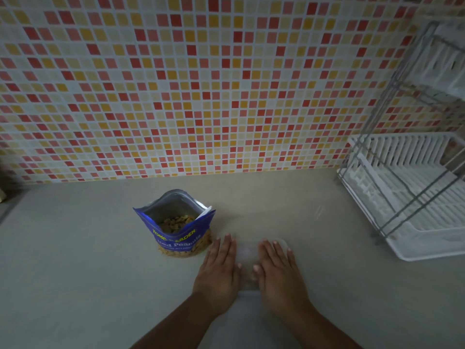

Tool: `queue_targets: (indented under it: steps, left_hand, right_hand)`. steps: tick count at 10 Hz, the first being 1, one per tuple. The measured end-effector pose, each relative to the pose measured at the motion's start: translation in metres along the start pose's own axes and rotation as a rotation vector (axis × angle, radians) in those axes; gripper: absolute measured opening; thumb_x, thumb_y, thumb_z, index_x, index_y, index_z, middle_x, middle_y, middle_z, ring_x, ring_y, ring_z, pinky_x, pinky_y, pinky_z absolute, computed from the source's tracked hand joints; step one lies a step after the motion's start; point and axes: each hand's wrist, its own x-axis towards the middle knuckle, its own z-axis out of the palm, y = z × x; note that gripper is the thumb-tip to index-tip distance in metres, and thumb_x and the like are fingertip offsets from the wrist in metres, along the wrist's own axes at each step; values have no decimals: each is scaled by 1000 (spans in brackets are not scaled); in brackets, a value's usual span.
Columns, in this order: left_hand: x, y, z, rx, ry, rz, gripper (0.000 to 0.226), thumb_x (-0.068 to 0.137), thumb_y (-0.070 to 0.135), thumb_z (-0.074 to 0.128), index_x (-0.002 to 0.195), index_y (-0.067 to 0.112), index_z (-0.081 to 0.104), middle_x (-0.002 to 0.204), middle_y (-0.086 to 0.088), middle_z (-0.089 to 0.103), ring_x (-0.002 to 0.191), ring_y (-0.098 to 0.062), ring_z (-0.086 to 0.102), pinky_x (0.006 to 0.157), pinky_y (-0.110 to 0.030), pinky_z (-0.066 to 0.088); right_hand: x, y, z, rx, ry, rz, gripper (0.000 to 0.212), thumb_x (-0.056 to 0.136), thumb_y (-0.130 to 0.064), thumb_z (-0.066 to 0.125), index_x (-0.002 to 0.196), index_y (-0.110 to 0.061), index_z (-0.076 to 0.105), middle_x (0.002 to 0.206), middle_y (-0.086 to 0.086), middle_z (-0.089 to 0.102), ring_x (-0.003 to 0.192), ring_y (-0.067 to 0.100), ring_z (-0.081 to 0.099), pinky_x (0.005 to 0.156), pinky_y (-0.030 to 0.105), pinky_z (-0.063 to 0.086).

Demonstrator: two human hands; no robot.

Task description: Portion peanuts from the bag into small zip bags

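A blue peanut bag [176, 222] stands open on the counter, with peanuts visible inside and through its lower window. Just right of it, my left hand [220, 267] and my right hand [279, 269] lie flat, palms down, fingers spread. Both press on a clear small zip bag [247, 258] that lies flat on the counter between and under them. The zip bag is hard to make out and looks empty. Another clear sheet or bag [247, 313] seems to lie nearer me, between my forearms.
A white dish rack [412, 197] with a metal frame stands at the right, against the mosaic-tiled wall [201, 84]. The pale counter [75, 260] stretches to the left of the peanut bag.
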Motion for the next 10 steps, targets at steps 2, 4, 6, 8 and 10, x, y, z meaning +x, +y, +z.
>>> queue_targets:
  steps: [2,4,6,8,10]
  left_hand:
    - [44,4,3,68,12,-1,52,88,33,32,116,2,64,120,-13,66,112,-31,62,94,-35,48]
    - [60,-1,9,72,-39,-19,63,98,35,9,123,3,58,131,-14,58,128,-29,37,116,-31,8]
    - [62,-3,10,92,-69,-31,65,97,36,8,124,4,57,132,-13,57,130,-24,30,105,-34,18]
    - [62,-2,1,108,76,14,53,92,37,26,119,10,63,129,-6,60,125,-24,51,97,-34,45]
    - [63,6,-27,128,170,7,54,92,36,26,115,8,66,123,-7,65,114,-23,61,89,-33,51]
  right_hand:
    - [45,13,-5,-7,-3,-22,75,98,-42,2,114,-11,69,120,5,68,112,24,65,101,39,27]
    - [66,15,0,-17,-21,-46,75,97,-42,1,115,-12,68,121,4,68,112,24,64,101,40,28]
    - [67,16,-2,-24,-9,-54,74,97,-41,2,115,-13,68,121,4,68,113,24,64,102,39,27]
    - [70,17,-5,-58,25,-88,49,85,-36,37,112,-12,70,117,3,70,110,23,66,101,36,25]
    - [75,9,-41,14,-16,-63,69,84,-43,16,132,-11,54,140,3,52,131,23,49,113,39,29]
